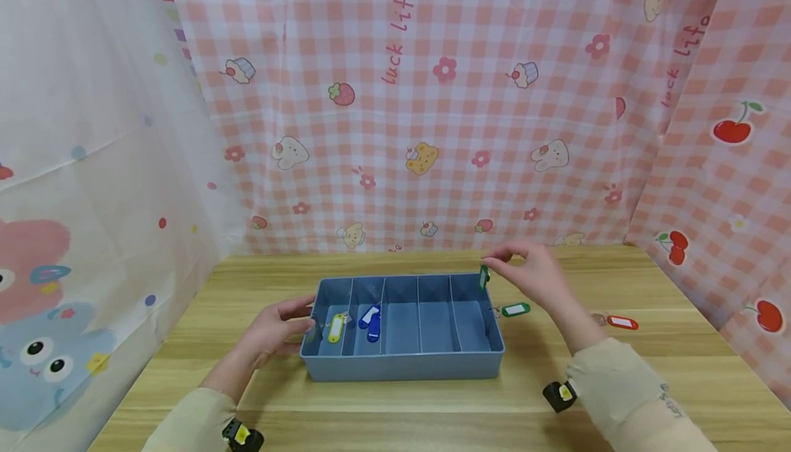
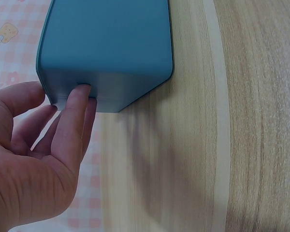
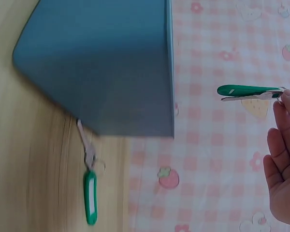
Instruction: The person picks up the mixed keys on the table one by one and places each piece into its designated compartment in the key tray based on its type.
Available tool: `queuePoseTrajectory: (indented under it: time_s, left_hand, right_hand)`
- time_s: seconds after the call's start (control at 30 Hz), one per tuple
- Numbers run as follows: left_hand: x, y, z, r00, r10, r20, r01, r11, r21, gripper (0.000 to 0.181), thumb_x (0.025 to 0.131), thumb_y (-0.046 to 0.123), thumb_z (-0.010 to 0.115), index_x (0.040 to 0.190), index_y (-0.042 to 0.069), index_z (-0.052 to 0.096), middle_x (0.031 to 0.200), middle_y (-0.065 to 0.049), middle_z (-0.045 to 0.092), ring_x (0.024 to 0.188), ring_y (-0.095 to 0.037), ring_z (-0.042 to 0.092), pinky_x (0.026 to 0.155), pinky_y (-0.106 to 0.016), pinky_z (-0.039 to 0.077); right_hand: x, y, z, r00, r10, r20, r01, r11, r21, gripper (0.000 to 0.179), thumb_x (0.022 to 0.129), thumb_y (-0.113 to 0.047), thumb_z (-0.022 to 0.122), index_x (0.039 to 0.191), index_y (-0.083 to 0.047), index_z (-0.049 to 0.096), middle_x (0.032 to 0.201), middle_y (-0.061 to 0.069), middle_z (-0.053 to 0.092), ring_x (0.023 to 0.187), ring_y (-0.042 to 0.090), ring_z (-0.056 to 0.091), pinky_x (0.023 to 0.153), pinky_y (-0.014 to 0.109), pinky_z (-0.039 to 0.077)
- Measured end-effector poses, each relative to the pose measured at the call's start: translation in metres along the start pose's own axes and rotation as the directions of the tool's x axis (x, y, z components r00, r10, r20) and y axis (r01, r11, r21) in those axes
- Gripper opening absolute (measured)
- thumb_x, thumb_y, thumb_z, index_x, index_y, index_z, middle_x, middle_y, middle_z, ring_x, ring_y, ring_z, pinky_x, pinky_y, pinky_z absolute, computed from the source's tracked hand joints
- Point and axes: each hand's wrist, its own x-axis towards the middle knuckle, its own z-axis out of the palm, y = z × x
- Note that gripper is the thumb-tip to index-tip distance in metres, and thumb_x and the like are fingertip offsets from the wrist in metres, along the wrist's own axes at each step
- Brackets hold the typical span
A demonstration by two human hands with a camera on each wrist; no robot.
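A grey-blue tray [image 1: 404, 367] with a row of several compartments stands on the table. My left hand [image 1: 278, 330] touches its left end wall with loosely extended fingers. Above the right end compartment, my right hand [image 1: 533, 275] pinches a green key tag [image 1: 484, 277] by its ring; a key hangs alongside it, as the right wrist view shows. A yellow key tag [image 1: 336, 328] lies in the leftmost compartment, and blue key tags [image 1: 373, 327] lie in the one beside it. Another green key tag [image 3: 90, 197] with a key lies just outside the tray's right end.
Farther right on the wooden table [image 1: 408, 414] lies a red key tag [image 1: 622, 322], its key partly behind the right wrist. A pink checked cloth [image 1: 383, 115] hangs behind the table, and a pale printed cloth [image 1: 111, 163] hangs at the left.
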Motion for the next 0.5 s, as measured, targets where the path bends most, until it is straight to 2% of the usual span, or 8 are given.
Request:
queuePoseTrajectory:
  time_s: [0.33,0.5]
  left_hand:
    - [-0.001,0.002,0.001,1.000,-0.004,0.003,0.004,1.000,-0.005,0.059,0.096,0.003,0.062,0.150,0.002,0.040,0.143,-0.031,0.043,0.118,-0.038,0.055,0.085,-0.051,0.054]
    - [-0.001,0.002,0.001,1.000,-0.004,0.003,0.004,1.000,0.000,0.059,0.096,0.003,0.062,0.151,0.002,0.039,0.143,-0.031,0.043,0.118,-0.039,0.055,0.086,-0.051,0.054]
  right_hand:
    - [0.005,-0.017,0.028,0.994,-0.108,0.001,0.107,0.991,0.083,0.009,0.089,-0.020,0.077,0.092,-0.012,0.079,0.086,-0.003,0.071,0.084,0.017,0.059,0.074,0.038,0.049]
    - [0.007,-0.028,0.039,0.992,-0.119,0.032,0.113,0.985,0.133,0.008,0.089,-0.019,0.076,0.092,-0.012,0.079,0.086,-0.004,0.070,0.083,0.017,0.059,0.075,0.037,0.049]
